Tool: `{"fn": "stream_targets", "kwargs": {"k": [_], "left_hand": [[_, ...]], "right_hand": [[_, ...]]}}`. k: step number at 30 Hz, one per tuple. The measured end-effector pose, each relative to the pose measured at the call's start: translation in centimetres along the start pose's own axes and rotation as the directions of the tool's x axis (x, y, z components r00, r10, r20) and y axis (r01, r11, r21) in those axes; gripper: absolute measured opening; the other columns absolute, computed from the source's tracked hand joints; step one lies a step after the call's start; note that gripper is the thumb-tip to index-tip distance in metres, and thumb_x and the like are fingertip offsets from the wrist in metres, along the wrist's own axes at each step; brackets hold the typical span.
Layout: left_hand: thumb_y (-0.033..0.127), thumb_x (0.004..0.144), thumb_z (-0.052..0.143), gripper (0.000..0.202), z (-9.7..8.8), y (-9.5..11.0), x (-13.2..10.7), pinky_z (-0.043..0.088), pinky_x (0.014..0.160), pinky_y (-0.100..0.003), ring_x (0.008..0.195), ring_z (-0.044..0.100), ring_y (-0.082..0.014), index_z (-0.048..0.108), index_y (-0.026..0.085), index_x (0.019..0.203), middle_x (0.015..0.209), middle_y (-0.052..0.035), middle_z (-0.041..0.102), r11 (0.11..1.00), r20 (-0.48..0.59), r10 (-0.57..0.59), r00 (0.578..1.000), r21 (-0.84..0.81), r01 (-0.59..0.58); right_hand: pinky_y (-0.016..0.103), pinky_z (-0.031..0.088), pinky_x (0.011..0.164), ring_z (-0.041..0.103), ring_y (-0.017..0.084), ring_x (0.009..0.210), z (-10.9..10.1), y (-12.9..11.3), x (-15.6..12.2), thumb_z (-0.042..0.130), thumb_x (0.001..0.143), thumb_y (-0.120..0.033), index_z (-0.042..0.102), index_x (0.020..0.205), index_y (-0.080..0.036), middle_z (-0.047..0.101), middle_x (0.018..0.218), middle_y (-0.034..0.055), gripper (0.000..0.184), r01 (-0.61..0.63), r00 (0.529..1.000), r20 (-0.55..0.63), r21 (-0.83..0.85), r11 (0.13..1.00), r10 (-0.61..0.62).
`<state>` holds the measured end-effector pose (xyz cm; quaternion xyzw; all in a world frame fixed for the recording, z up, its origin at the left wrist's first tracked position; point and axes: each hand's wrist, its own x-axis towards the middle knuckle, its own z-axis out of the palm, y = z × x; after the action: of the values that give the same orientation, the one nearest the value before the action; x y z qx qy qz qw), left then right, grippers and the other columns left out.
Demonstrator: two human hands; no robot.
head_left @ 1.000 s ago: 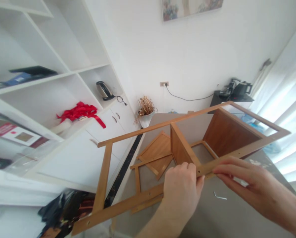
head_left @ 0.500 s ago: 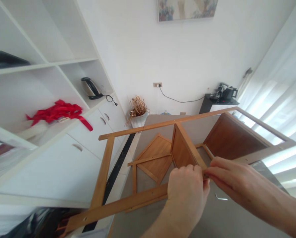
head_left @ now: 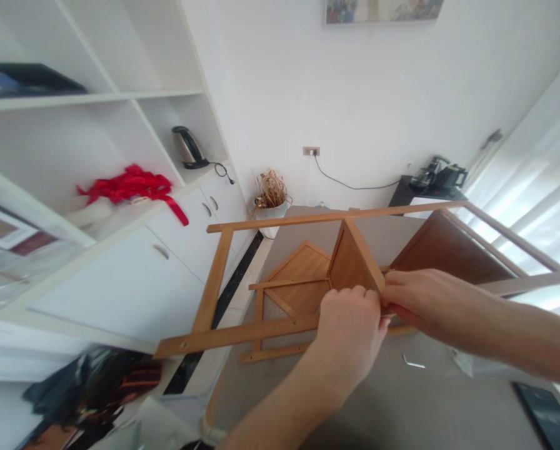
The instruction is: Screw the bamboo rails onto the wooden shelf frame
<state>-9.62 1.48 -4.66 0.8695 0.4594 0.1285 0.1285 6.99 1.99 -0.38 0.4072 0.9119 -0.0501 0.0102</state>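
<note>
A half-built wooden shelf frame (head_left: 214, 278) of light brown rails and darker panels stands tilted on a grey table (head_left: 402, 406). My left hand (head_left: 350, 328) is closed round the near rail where an upright panel (head_left: 352, 265) joins it. My right hand (head_left: 418, 300) pinches the same rail right beside it, fingers pressed together at the joint. What the fingertips hold, if anything, is hidden. A small metal hex key (head_left: 414, 362) lies on the table just under my right hand.
Loose wooden panels (head_left: 303, 278) lie on the table beyond the frame. White shelving (head_left: 120, 187) with a red ribbon (head_left: 130, 184) and a kettle (head_left: 186, 147) fills the left. A dried-plant pot (head_left: 270, 200), a side table with a coffee maker (head_left: 442, 175) and a curtained window (head_left: 542, 187) lie beyond. A dark flat object (head_left: 545, 409) sits at the table's right.
Both hands have drawn together on the near rail at the panel joint. The frame has tipped a little flatter and the view has shifted.
</note>
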Motion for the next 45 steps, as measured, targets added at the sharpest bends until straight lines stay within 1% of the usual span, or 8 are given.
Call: {"fn": "stream_targets", "kwargs": {"k": [8, 13, 22, 28, 33, 36, 39, 45], "left_hand": [[0.03, 0.09, 0.055, 0.012, -0.8, -1.3, -1.3, 0.048, 0.071, -0.032, 0.083, 0.063, -0.0202, 0.059, 0.019, 0.092, 0.09, -0.003, 0.065, 0.997, -0.015, 0.069, 0.998, 0.021, -0.069], [0.032, 0.092, 0.051, 0.015, -0.9, -1.2, -0.8, 0.048, 0.072, -0.03, 0.084, 0.063, -0.0194, 0.059, 0.019, 0.092, 0.092, -0.0039, 0.065, 0.993, -0.018, 0.098, 0.995, 0.061, -0.097], [0.036, 0.092, 0.051, 0.018, -1.8, -0.7, -0.5, 0.049, 0.076, -0.03, 0.089, 0.064, -0.0191, 0.059, 0.022, 0.102, 0.097, -0.0031, 0.066, 0.991, -0.037, 0.118, 0.992, 0.072, -0.115], [0.027, 0.094, 0.048, 0.032, -2.2, -0.4, -0.6, 0.048, 0.082, -0.029, 0.097, 0.062, -0.0183, 0.051, 0.029, 0.125, 0.105, -0.0027, 0.064, 0.979, -0.043, 0.183, 0.982, 0.103, -0.178], [0.021, 0.097, 0.038, 0.034, -2.1, -0.7, -0.5, 0.047, 0.083, -0.028, 0.096, 0.061, -0.0173, 0.051, 0.028, 0.127, 0.099, -0.0037, 0.062, 0.946, -0.031, 0.296, 0.955, 0.147, -0.288], [0.022, 0.096, 0.042, 0.031, -2.0, -0.9, -0.2, 0.047, 0.086, -0.028, 0.098, 0.06, -0.0175, 0.055, 0.025, 0.123, 0.1, -0.0042, 0.062, 0.937, -0.026, 0.322, 0.946, 0.148, -0.315], [0.022, 0.096, 0.04, 0.031, -2.0, -0.9, 0.0, 0.047, 0.087, -0.028, 0.098, 0.06, -0.0173, 0.056, 0.024, 0.122, 0.1, -0.0044, 0.062, 0.936, -0.029, 0.324, 0.946, 0.156, -0.316], [0.023, 0.098, 0.036, 0.033, -2.2, -0.8, 0.1, 0.048, 0.084, -0.028, 0.094, 0.062, -0.0166, 0.058, 0.023, 0.122, 0.099, -0.0049, 0.062, 0.927, -0.031, 0.345, 0.938, 0.164, -0.336]], "right_hand": [[0.024, 0.04, 0.057, 0.058, 0.013, 0.063, -0.8, 0.2, -0.4, 0.045, 0.09, -0.021, 0.067, 0.079, -0.022, 0.065, 0.071, -0.0007, 0.024, -0.046, 0.999, 0.006, 0.212, 0.976, 0.046], [0.022, 0.037, 0.053, 0.054, 0.011, 0.059, -1.0, 0.5, -0.7, 0.047, 0.088, -0.023, 0.065, 0.069, -0.021, 0.061, 0.067, -0.0019, 0.027, -0.12, 0.991, -0.037, 0.18, 0.976, 0.129], [0.022, 0.043, 0.062, 0.06, 0.012, 0.066, -0.4, 0.6, -1.7, 0.045, 0.092, -0.026, 0.072, 0.086, -0.021, 0.066, 0.076, 0.0016, 0.028, -0.04, 0.98, -0.189, 0.134, 0.99, 0.065], [0.023, 0.044, 0.06, 0.061, 0.013, 0.064, 1.3, 0.3, -4.0, 0.047, 0.09, -0.03, 0.07, 0.089, -0.021, 0.069, 0.074, 0.0015, 0.024, -0.182, 0.895, -0.361, 0.238, 0.954, 0.26], [0.025, 0.043, 0.057, 0.063, 0.016, 0.063, 5.0, -1.2, -4.8, 0.052, 0.087, -0.039, 0.068, 0.091, -0.021, 0.069, 0.072, 0.0007, 0.024, -0.443, 0.795, -0.266, 0.36, 0.821, 0.545], [0.025, 0.043, 0.062, 0.064, 0.018, 0.07, 7.1, -1.9, -3.5, 0.053, 0.087, -0.042, 0.065, 0.089, -0.018, 0.07, 0.08, 0.0041, 0.027, -0.455, 0.787, -0.225, 0.417, 0.787, 0.574], [0.026, 0.04, 0.064, 0.064, 0.018, 0.075, 8.4, -2.2, -2.2, 0.043, 0.092, -0.035, 0.063, 0.079, -0.017, 0.07, 0.085, 0.0073, 0.03, -0.452, 0.774, -0.274, 0.393, 0.801, 0.571], [0.027, 0.033, 0.056, 0.059, 0.016, 0.061, 8.9, -3.2, -1.5, 0.04, 0.092, -0.027, 0.058, 0.066, -0.017, 0.066, 0.07, 0.0061, 0.033, -0.531, 0.713, -0.351, 0.295, 0.795, 0.607]]}}
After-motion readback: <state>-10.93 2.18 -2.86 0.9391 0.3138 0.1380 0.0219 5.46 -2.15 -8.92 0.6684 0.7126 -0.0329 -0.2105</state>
